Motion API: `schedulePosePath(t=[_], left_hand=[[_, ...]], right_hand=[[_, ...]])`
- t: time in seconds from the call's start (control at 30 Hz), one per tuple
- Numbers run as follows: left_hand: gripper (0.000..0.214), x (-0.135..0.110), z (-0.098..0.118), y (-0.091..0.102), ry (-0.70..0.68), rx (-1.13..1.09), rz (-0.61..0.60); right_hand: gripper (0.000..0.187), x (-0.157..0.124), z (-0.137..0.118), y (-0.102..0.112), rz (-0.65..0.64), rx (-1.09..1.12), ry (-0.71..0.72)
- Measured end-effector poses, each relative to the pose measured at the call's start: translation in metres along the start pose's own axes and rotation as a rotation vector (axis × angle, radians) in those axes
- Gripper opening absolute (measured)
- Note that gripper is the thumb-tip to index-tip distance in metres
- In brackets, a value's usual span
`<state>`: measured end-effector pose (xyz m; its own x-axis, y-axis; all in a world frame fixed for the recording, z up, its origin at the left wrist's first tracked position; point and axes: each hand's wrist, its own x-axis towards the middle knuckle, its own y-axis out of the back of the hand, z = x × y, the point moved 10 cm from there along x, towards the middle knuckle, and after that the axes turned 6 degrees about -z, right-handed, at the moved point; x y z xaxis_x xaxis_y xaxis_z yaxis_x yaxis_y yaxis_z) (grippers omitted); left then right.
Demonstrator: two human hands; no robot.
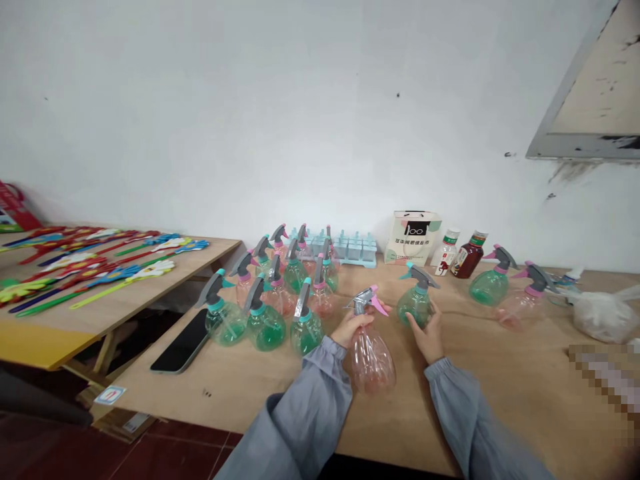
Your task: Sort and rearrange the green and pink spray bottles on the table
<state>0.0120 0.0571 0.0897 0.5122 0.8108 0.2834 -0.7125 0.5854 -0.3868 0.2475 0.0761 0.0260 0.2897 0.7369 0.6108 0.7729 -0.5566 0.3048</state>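
Observation:
My left hand [353,327] is closed round the neck of a clear pink spray bottle [373,360] with a grey head and pink trigger, upright close in front of me. To its right, my right hand [429,335] has its thumb and fingers round the lower body of a green spray bottle [414,305] with a teal nozzle. Left of my hands, several green and pink spray bottles stand grouped, among them a green spray bottle [267,327] near the front. A green spray bottle [489,287] and a pink spray bottle [523,307] stand farther right.
A black phone [181,341] lies at the table's left. Behind stand a light-blue mould tray [356,252], a printed paper box [411,239] and two drink bottles. A plastic bag [604,315] is at right. Colourful plastic hand-shaped sticks [125,272] cover another table.

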Motion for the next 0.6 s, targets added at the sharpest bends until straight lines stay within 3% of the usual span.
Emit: schedulePosePath(t=[0.23, 0.43, 0.53, 0.6], left_hand=[[0.023, -0.009, -0.012, 0.034, 0.060, -0.011, 0.384], [0.035, -0.004, 0.003, 0.002, 0.030, 0.094, 0.128], [0.031, -0.004, 0.005, -0.003, 0.033, 0.131, 0.102], [0.021, -0.005, 0.007, 0.002, 0.009, 0.127, 0.152]], right_hand=[[0.085, -0.002, 0.003, 0.000, -0.020, 0.064, -0.002], [0.085, -0.002, 0.006, -0.001, -0.038, 0.081, -0.018], [0.085, -0.003, 0.007, -0.002, -0.051, 0.094, -0.018], [0.085, -0.002, 0.008, -0.002, -0.058, 0.101, -0.020]])
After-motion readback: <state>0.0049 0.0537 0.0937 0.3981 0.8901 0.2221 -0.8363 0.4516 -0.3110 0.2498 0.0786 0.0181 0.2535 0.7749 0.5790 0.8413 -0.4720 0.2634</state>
